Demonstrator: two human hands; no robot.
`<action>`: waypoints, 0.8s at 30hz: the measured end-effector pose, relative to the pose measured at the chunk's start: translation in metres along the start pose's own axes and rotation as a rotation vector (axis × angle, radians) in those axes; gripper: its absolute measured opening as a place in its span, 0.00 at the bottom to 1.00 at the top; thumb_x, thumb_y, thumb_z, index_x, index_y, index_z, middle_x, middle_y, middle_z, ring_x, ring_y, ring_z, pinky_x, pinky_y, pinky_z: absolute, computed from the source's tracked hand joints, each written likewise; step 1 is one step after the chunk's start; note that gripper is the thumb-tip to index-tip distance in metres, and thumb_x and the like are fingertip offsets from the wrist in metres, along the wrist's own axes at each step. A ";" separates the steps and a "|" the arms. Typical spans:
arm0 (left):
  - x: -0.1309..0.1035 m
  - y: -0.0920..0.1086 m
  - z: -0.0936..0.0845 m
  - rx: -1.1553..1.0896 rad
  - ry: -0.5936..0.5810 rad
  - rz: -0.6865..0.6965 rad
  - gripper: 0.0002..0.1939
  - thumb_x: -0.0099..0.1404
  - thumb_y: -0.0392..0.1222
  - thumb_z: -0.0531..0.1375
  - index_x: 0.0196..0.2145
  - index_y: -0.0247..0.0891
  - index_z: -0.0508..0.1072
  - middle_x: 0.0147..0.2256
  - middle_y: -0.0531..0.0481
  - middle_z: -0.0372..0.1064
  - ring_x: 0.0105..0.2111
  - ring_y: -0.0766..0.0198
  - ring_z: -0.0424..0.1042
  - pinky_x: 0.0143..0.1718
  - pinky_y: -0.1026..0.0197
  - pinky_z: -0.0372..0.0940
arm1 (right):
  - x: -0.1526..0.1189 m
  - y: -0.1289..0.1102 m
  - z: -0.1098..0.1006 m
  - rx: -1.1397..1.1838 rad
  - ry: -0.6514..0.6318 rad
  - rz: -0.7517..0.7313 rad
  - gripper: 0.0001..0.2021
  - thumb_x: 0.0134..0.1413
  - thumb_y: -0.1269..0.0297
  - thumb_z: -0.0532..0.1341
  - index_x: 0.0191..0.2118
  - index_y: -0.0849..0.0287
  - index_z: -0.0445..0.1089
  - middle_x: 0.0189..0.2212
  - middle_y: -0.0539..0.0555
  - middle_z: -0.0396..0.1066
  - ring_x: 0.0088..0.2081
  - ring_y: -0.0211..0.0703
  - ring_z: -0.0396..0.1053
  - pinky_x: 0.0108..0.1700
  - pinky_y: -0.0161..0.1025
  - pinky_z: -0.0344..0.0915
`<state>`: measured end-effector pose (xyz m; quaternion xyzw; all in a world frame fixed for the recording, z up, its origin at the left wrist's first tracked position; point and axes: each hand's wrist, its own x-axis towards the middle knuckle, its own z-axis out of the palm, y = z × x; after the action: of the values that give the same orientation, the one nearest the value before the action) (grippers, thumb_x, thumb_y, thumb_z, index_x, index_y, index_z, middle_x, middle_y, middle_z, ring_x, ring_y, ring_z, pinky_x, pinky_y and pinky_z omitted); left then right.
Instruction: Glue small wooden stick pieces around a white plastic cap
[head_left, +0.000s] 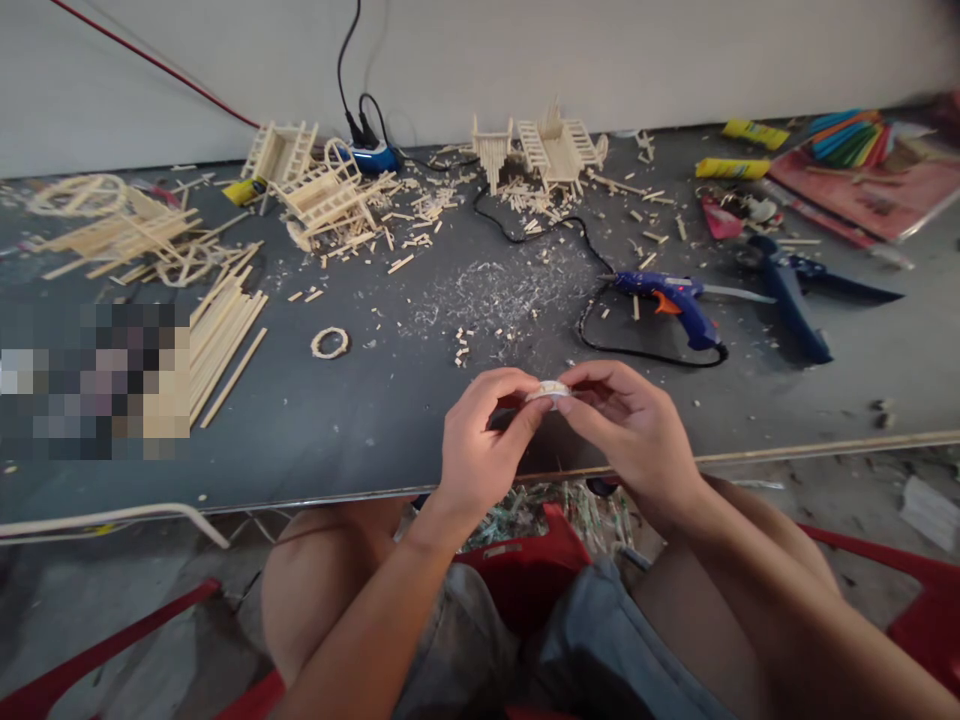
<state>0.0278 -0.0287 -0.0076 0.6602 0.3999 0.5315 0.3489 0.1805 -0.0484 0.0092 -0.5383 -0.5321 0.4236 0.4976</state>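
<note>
Between both hands, just above the table's front edge, is a small pale ring (551,388), seen nearly edge-on and partly covered by fingers. My left hand (489,430) pinches its left side with thumb and forefinger. On the opposite side my right hand (634,420) grips it the same way. A similar wooden ring (330,343) lies flat on the table to the left. Beyond the right hand rests a blue glue gun (671,298) with an orange trigger and a glue stick in its back. Small cut stick pieces (461,347) lie beyond the hands.
Miniature stick furniture (561,150) stands along the wall amid scraps. Loose sticks (229,345) lie at left. Blue-handled cutters (795,300), yellow tubes (731,168) and coloured sticks (851,140) are at right. The glue gun's black cord (585,325) loops close to the hands.
</note>
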 end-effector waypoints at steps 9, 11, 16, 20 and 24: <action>0.001 0.004 -0.004 -0.054 -0.072 -0.063 0.07 0.62 0.36 0.62 0.40 0.40 0.74 0.40 0.47 0.73 0.40 0.63 0.73 0.41 0.61 0.72 | 0.003 0.002 -0.004 0.076 -0.031 -0.002 0.05 0.52 0.67 0.64 0.37 0.55 0.71 0.34 0.51 0.74 0.35 0.38 0.73 0.39 0.37 0.72; 0.002 0.004 -0.004 -0.042 -0.073 -0.059 0.06 0.62 0.36 0.61 0.39 0.40 0.74 0.40 0.47 0.73 0.40 0.63 0.73 0.40 0.60 0.72 | 0.003 0.002 -0.004 0.058 -0.036 -0.016 0.05 0.52 0.66 0.64 0.36 0.55 0.71 0.34 0.51 0.74 0.35 0.39 0.72 0.39 0.38 0.72; 0.001 0.003 -0.004 -0.062 -0.087 -0.079 0.08 0.62 0.34 0.60 0.41 0.40 0.73 0.42 0.46 0.72 0.40 0.64 0.73 0.41 0.60 0.71 | 0.002 0.001 -0.005 -0.031 -0.042 -0.066 0.04 0.52 0.67 0.64 0.36 0.55 0.72 0.34 0.51 0.73 0.36 0.38 0.72 0.39 0.36 0.71; 0.001 0.004 -0.004 -0.091 -0.112 -0.104 0.07 0.63 0.35 0.60 0.39 0.40 0.74 0.42 0.46 0.72 0.40 0.63 0.73 0.40 0.61 0.71 | 0.002 0.002 -0.005 -0.087 -0.049 -0.103 0.05 0.52 0.68 0.64 0.36 0.55 0.72 0.35 0.51 0.73 0.36 0.39 0.71 0.40 0.38 0.70; 0.002 0.005 -0.005 -0.090 -0.117 -0.116 0.05 0.63 0.36 0.60 0.38 0.39 0.75 0.41 0.45 0.72 0.40 0.62 0.73 0.40 0.61 0.71 | 0.002 0.002 -0.005 -0.107 -0.055 -0.108 0.05 0.52 0.67 0.64 0.36 0.55 0.72 0.35 0.52 0.73 0.36 0.40 0.72 0.40 0.39 0.71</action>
<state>0.0236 -0.0289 -0.0013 0.6496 0.3918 0.4884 0.4312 0.1863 -0.0470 0.0083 -0.5229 -0.5957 0.3815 0.4756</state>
